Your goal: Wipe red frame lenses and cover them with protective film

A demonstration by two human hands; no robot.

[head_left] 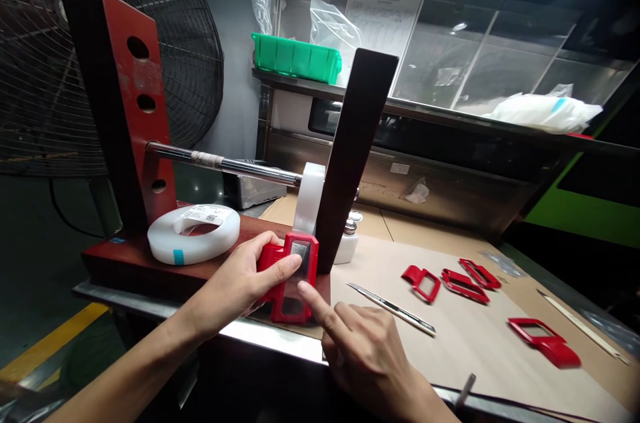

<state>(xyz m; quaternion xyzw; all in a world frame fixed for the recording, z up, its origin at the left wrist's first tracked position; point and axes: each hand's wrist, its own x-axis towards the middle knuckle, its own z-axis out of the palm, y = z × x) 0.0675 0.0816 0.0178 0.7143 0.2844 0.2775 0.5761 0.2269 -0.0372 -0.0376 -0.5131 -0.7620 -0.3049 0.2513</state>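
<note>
My left hand (pixel 240 283) grips a glossy red plastic frame (pixel 300 306) with a clear window, holding it upright over the dark wooden base (pixel 140 263). The tip of my right index finger touches the frame's window from below, and my right hand (pixel 365 350) holds nothing. Its other fingers curl toward the brown paper sheet (pixel 465 343). Several similar red frames (pixel 421 283) lie on that sheet to the right. A slim craft knife (pixel 393 308) lies just beyond my right hand.
A white tape roll (pixel 193 233) lies on the wooden base, and another (pixel 310 200) stands on a steel rod (pixel 225 163) between red and dark uprights (pixel 125 90). A small bottle (pixel 347 243) stands behind. A wire-guarded fan (pixel 100 56) is at left; a green bin (pixel 295 58) sits on a shelf.
</note>
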